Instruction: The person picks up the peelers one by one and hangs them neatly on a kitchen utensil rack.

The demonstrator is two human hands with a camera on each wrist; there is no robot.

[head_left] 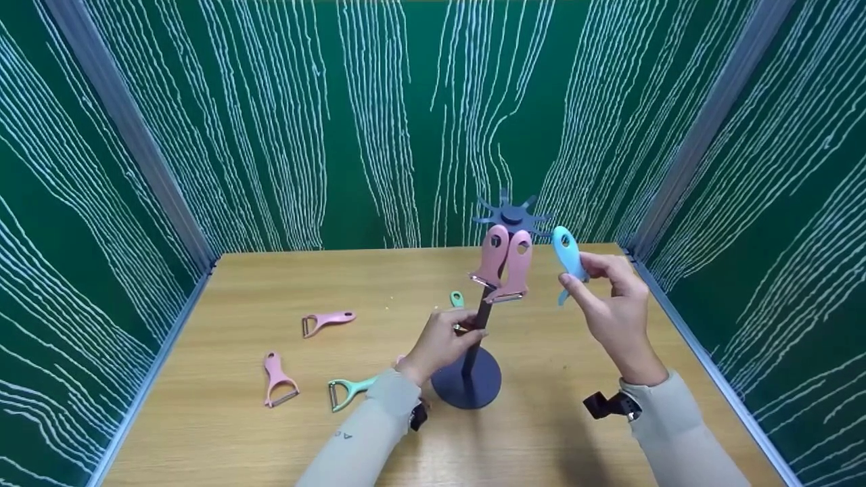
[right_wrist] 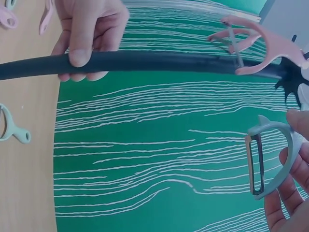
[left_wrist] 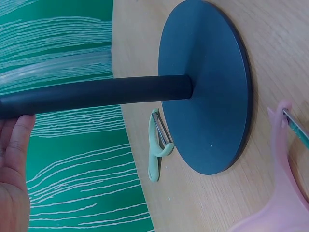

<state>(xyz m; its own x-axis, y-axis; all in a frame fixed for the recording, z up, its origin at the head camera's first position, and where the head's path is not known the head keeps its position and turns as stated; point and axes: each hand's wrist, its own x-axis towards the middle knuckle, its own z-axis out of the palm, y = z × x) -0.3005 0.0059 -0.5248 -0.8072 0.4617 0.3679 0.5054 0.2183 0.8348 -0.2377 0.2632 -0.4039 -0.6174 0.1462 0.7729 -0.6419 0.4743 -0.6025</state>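
My left hand (head_left: 440, 341) grips the dark upright pole (head_left: 482, 314) of a stand with a round base (head_left: 467, 398). At its top is a ring of radiating hooks (head_left: 512, 215). Two pink peelers (head_left: 517, 267) hang there by their handle holes, blades downward. My right hand (head_left: 619, 304) pinches a light blue peeler (head_left: 567, 251) close to the right of the hooks, its holed handle end pointing up. In the right wrist view, the fingers hold this peeler (right_wrist: 291, 155) near its blade end, and the metal blade shows. Whether its hole touches a hook is unclear.
On the wooden table (head_left: 237, 297), two pink peelers (head_left: 274, 368) lie at the left. A mint green peeler (head_left: 358, 387) is partly under my left forearm. Another green peeler (head_left: 457, 297) lies behind the pole. Green walls with white lines surround the table.
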